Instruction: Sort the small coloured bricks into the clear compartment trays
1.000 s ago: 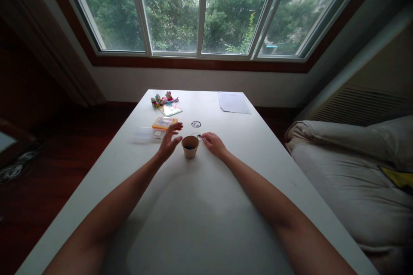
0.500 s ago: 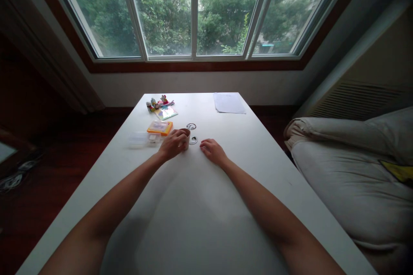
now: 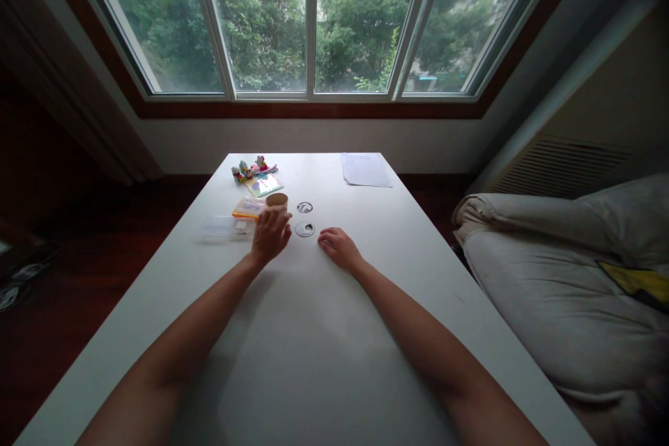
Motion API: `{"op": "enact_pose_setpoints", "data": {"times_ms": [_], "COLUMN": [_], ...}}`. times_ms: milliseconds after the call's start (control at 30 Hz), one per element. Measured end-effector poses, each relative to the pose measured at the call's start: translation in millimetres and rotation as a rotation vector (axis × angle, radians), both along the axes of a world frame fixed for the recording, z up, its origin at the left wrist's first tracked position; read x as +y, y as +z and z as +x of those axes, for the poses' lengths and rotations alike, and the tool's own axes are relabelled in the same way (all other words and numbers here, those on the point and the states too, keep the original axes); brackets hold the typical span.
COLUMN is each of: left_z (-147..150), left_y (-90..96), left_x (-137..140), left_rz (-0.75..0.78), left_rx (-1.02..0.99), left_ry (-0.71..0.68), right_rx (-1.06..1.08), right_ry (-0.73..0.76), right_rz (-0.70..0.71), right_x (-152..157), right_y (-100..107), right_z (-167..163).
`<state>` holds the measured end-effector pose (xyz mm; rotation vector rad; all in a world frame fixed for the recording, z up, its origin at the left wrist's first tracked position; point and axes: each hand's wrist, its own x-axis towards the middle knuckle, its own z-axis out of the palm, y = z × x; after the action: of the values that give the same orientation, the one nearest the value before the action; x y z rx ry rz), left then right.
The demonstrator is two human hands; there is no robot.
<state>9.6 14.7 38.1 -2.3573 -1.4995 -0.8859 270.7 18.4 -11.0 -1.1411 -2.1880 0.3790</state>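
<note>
A brown cylinder with an open top (image 3: 277,200), like a cardboard roll or cup, stands on the white table. My left hand (image 3: 270,233) is right in front of it and hides its lower part. Its fingers look loosely apart, off the rim; whether they brush the side cannot be seen. Two flat round pieces with dark and white patterns lie to the right: the farther disc (image 3: 304,208) and the nearer disc (image 3: 304,229). My right hand (image 3: 339,247) rests on the tabletop beside the nearer disc, fingers slightly bent, holding nothing.
Left of the cylinder lie an orange-edged box (image 3: 245,208) and a clear plastic case (image 3: 217,227). Farther back are a shiny card packet (image 3: 265,185) and small colourful figures (image 3: 254,168). Paper sheets (image 3: 364,170) lie at the back right. A sofa (image 3: 523,279) flanks the table.
The cylinder has moved back and left, away from the discs. My left hand has shifted left and loosened from it, uncovering the nearer disc. My right hand stays by the discs.
</note>
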Motion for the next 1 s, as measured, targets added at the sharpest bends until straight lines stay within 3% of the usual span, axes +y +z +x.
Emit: {"op": "enact_pose_setpoints", "data": {"times_ms": [100,300,533,767,1000], "left_z": [2,-17,-21,-22,-21], "left_y": [-20.1,-41.8,-45.9,-42.4,-50.3], "left_x": [-16,-28,-55,-57,-58], "left_rz": [-0.211,-0.380,-0.456,-0.479,-0.468], "left_rx": [0.093,0.083,0.153,0.171,0.172], "left_ry": [-0.145,-0.013,0.012,0.034,0.025], "right_rx": [-0.046,-0.185,-0.272,-0.378,-0.483], "right_ry": [-0.001,0.041,0.021,-0.017,0.019], "right_rz": [0.014,0.028,0.041,0.020,-0.013], "right_x": [-3,-17,-38,-46,-53], "right_y": [1,6,7,4,-4], "right_z": [0,-3,-4,-15,-19]}}
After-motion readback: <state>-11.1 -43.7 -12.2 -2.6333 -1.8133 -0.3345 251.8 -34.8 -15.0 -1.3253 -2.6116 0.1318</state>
